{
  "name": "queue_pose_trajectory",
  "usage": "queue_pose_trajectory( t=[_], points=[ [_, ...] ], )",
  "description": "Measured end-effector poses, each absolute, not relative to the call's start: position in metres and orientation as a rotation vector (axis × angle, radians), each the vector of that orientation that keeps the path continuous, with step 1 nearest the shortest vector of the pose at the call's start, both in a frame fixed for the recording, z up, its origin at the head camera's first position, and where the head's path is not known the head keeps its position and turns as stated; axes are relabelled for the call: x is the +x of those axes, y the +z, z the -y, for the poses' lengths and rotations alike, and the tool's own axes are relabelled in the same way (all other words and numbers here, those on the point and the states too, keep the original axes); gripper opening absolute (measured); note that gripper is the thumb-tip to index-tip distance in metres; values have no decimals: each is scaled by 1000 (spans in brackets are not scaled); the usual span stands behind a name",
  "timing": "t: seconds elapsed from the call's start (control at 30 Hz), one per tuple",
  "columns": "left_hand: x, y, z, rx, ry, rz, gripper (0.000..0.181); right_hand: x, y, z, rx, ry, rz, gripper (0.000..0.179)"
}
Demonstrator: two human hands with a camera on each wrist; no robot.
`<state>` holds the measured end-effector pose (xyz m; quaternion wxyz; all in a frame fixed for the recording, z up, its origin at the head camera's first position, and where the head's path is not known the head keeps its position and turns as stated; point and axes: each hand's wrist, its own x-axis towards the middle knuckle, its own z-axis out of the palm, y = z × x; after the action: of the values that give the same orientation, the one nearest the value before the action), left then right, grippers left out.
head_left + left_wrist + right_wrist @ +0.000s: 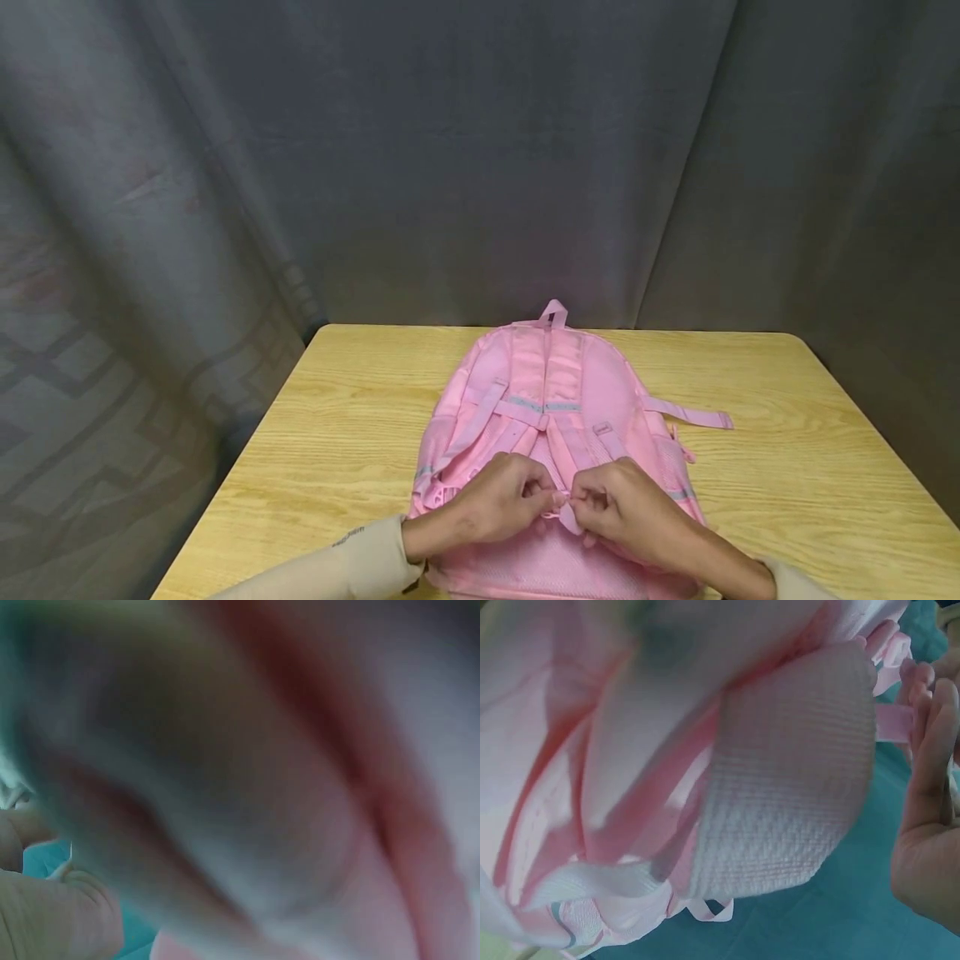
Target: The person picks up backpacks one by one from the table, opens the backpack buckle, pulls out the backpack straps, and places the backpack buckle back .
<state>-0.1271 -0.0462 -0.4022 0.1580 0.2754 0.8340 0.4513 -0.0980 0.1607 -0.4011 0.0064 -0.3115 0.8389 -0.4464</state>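
Observation:
A pink backpack [540, 450] lies on the table with its shoulder straps facing up. My left hand [502, 497] and right hand [626, 508] meet over its lower middle, fingertips almost touching. Both pinch a narrow pink strap [570, 521]; the small part between the fingertips is mostly hidden. In the right wrist view, a wide woven strap [787, 772] fills the middle, and fingers [934, 750] at the right edge hold a pink strap piece [894, 722]. Blurred pale and pink shapes fill most of the left wrist view, with fingers [56, 915] at lower left.
The backpack stands on a wooden table [337, 417] with rounded far corners. A loose strap end [693, 414] sticks out on the bag's right, and a pink buckle [438, 496] lies by the left forearm. Grey curtains [480, 167] hang behind and at both sides.

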Motion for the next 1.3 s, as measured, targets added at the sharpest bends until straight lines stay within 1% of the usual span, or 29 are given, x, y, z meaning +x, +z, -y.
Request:
queue_pose_trajectory(
  t=[0.33, 0.47, 0.53, 0.63, 0.8, 0.93, 1.07, 1.2, 1.3],
  points=[
    [-130, -404, 46, 527, 1589, -2009, 15, -97, -406, -159, -1186, -1350, -2862, 35],
    [-131, -404, 46, 477, 1612, -1969, 15, -97, -406, -159, -1259, -1295, -2957, 35],
    [-130, -405, 46, 481, 1611, -1986, 15, -97, -405, -159, -1236, -1263, -2993, 35],
    [-128, -405, 46, 548, 1590, -2052, 15, -95, -402, -159, -1144, -1205, -3003, 30],
    [-123, -406, 46, 766, 1482, -2265, 17, -94, -394, -159, -927, -1156, -2857, 18],
    [-121, -406, 46, 893, 1368, -2420, 19, -94, -389, -158, -803, -1142, -2732, 24],
    [-119, -406, 44, 934, 1282, -2502, 19, -94, -388, -156, -738, -1153, -2646, 33],
    [-119, -407, 44, 942, 1225, -2539, 22, -93, -390, -157, -730, -1168, -2602, 38],
    [-120, -407, 44, 937, 1207, -2539, 21, -91, -391, -158, -765, -1169, -2609, 39]
  ],
)
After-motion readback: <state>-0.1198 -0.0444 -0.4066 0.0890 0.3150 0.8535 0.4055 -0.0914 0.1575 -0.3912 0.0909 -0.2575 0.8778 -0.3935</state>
